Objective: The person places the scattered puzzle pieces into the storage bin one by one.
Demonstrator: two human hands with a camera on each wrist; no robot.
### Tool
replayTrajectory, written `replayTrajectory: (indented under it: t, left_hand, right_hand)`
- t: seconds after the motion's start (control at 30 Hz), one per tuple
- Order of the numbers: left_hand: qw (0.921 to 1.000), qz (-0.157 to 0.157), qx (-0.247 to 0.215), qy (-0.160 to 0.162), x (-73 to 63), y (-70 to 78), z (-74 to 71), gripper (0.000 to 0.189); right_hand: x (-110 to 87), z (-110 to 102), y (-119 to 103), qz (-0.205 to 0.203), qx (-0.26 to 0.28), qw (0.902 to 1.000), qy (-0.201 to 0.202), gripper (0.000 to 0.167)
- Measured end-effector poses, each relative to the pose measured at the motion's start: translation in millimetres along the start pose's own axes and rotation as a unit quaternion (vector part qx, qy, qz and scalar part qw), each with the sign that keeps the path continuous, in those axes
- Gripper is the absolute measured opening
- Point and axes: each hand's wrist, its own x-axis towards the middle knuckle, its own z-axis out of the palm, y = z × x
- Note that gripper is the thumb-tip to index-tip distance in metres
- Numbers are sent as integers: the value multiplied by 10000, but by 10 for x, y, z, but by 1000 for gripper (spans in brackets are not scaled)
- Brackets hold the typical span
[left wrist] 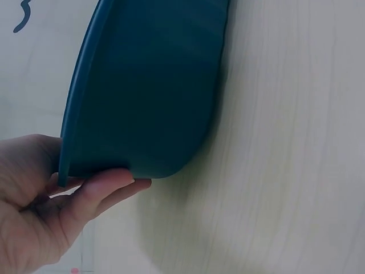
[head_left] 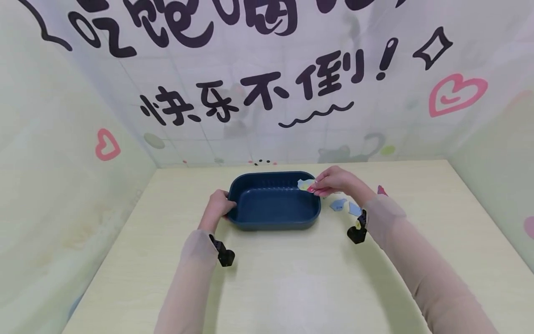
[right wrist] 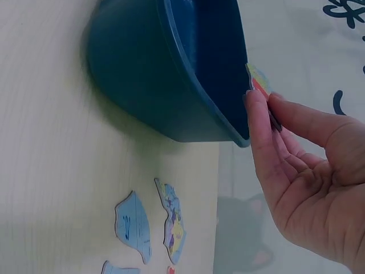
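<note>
Right fingers (right wrist: 262,134) nearly together, puzzle piece (head_left: 304,185) between

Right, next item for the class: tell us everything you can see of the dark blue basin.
The dark blue basin is oblong with rounded corners, a thin rim and smooth walls, apparently plastic, slightly shiny inside. It sits open side up on the pale table, long side facing the person. The left hand grips its left end, thumb over the rim. The right hand holds a printed piece at its right end; whether either touches it is unclear.
</note>
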Motion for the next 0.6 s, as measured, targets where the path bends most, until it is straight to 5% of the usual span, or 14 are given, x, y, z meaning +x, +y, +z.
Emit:
replayTrajectory:
  t: [0.6]
  left_hand:
    - [9999, -4, -79, 72, -15, -24, -9, 24]
  right_hand:
    - [457, 461, -386, 392, -655, 9969, -172, 28]
